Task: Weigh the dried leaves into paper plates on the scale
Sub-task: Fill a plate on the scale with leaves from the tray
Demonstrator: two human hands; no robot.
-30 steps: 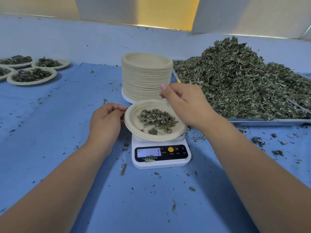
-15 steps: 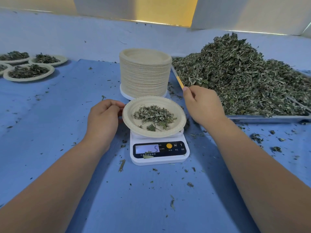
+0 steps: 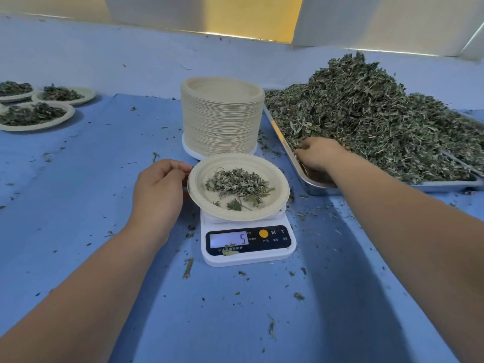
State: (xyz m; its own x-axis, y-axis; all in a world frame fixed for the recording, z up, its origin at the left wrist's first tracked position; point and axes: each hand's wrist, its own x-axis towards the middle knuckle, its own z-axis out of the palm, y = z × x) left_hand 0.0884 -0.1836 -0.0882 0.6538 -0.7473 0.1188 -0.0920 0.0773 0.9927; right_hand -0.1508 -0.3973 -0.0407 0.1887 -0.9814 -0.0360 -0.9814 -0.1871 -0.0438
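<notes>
Dried leaves (image 3: pixel 379 121) lie heaped in a steel tray (image 3: pixel 315 186) at the right of the counter (image 3: pixel 78 210). The right grip (image 3: pixel 320 153), a bare hand, is down in the near left corner of that heap. It lies palm down with the fingers bent into the leaves. The tips are buried, so I cannot tell whether it has closed on a pinch.

The left grip (image 3: pixel 159 189), the other bare hand, is curled at the left rim of a paper plate (image 3: pixel 279 176). Its fingertips are on the edge, holding it, and the thumb is out of sight under the hand.

The plate sits on the pan of a white scale (image 3: pixel 248 255) and holds a small portion of leaves (image 3: pixel 239 183) near its middle, with a few loose bits toward the near rim. The display (image 3: pixel 229 239) reads 5. One leaf scrap (image 3: pixel 230 252) rests on the scale's front face, just below the display.

Just behind the scale stands a tall stack of plates (image 3: pixel 222 121) on a white base, its right side close to the tray's left edge. Well apart, at the far left, filled plates (image 3: pixel 36 116) lie close together, each with a dark mound of leaves. Crumbs and stems (image 3: pixel 188 268) are scattered over the blue cover of the counter, thickest around the scale and along the front of the tray.
</notes>
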